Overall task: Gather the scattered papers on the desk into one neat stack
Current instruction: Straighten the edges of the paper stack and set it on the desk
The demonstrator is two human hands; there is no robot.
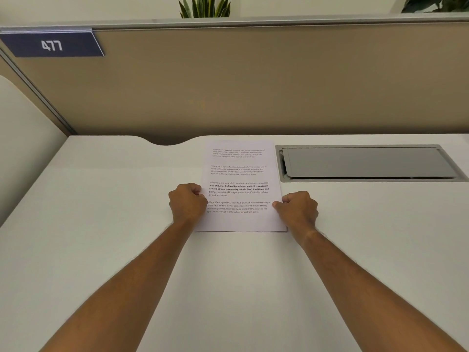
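A stack of white papers (241, 174) with printed paragraphs lies flat on the white desk (101, 212), its long side running away from me. My left hand (187, 203) grips the stack's left edge with curled fingers. At the right edge, my right hand (299, 208) holds the stack the same way, thumb on top of the sheet. The edges of the stack look lined up; I see no loose sheets elsewhere on the desk.
A grey cable hatch (368, 162) is set into the desk just right of the papers. A tan partition (253, 85) with a blue "477" sign (52, 45) stands behind the desk. A curved cut-out (166, 142) notches the desk's back edge.
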